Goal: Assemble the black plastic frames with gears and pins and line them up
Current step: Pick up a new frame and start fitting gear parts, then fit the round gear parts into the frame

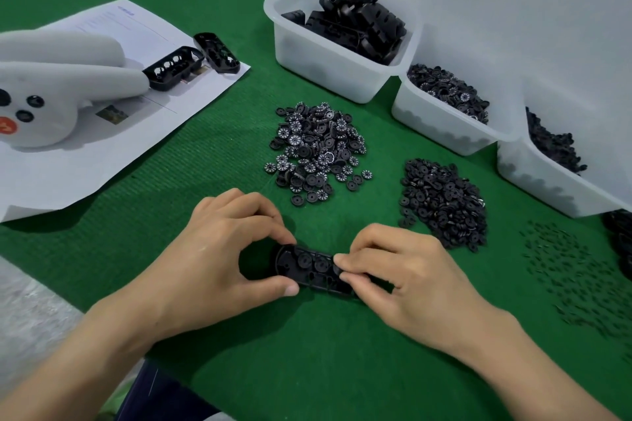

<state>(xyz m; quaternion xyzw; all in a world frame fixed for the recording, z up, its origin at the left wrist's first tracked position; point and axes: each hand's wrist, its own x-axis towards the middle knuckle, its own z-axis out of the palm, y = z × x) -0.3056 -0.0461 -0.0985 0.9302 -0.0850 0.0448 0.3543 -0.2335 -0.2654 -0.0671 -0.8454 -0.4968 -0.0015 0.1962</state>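
— Green felt mat [342, 352], lower centre?
— Black plastic frame [290, 263] lying there, left end pinched by left hand [212, 249], right end by right hand [410, 277]; numbered gears [318, 150] heaped above.

Nothing legible. White paper sheet [205, 85] on the worktop: blue heading [126, 12] at top + faint grey lines, all too blurred to read. Small black plastic gears in the loose pile [314, 147]: white marks ringed round faces, too small to tell digits from letters. White plush toy [51, 79]: orange patch [7, 126] w/ white mark, unreadable.
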